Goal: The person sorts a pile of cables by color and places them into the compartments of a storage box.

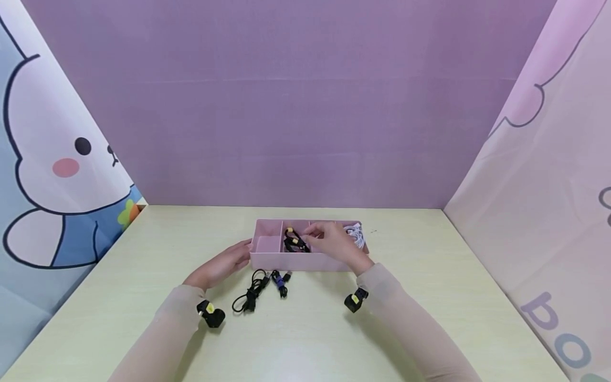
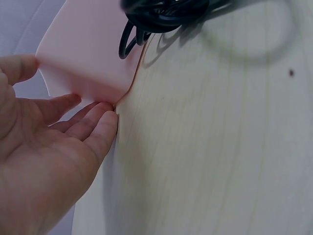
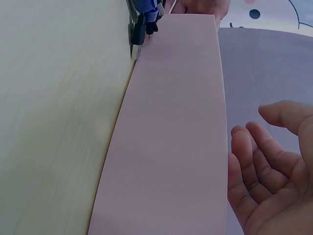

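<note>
A pink divided tray (image 1: 267, 261) lies mid-table. Its middle compartment holds a black cable bundle with a yellow tie (image 1: 295, 242), and a white cable (image 1: 356, 234) lies in the right one. My left hand (image 1: 238, 255) rests with straight fingers (image 2: 95, 128) against the tray's left corner (image 2: 88, 58). My right hand (image 1: 319, 234) hovers over the middle compartment, beside the black bundle. Its fingers (image 3: 259, 161) are relaxed and hold nothing, just above the tray's front wall (image 3: 171, 127).
Two cable bundles lie on the table in front of the tray: a black one (image 1: 252, 295) (image 2: 161, 12) and one with a blue tie (image 1: 279, 281) (image 3: 145, 13). The tray's left compartment shows nothing inside. Purple and cartoon-printed cloth walls enclose the pale table (image 1: 305, 339).
</note>
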### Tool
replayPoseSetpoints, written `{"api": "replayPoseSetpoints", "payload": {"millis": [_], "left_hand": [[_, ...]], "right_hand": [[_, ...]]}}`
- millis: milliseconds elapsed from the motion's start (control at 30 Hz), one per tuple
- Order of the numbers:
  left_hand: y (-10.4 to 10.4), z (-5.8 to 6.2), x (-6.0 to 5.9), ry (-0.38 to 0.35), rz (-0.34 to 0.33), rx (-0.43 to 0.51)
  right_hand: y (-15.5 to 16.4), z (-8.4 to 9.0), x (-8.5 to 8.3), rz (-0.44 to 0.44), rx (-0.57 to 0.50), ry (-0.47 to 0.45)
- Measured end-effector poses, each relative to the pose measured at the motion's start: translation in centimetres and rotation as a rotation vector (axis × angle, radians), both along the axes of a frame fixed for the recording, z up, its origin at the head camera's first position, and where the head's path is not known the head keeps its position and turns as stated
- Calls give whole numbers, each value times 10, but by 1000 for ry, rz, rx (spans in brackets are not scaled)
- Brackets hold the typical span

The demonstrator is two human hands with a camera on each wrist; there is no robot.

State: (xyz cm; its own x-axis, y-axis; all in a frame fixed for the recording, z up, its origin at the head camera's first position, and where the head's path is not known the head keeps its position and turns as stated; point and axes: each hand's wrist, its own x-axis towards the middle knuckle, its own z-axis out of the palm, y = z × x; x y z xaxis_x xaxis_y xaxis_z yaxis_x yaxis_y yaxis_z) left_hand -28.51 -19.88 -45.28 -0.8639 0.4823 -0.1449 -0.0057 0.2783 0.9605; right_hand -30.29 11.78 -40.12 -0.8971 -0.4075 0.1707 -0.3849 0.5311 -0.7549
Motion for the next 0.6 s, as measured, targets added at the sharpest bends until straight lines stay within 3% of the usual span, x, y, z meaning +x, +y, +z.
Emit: {"api": "replayPoseSetpoints", "payload": {"millis": [600], "left_hand": [[-3, -1, -1, 3, -15, 10]], "right_hand": [[-5, -3, 13, 37, -7, -3]]}}
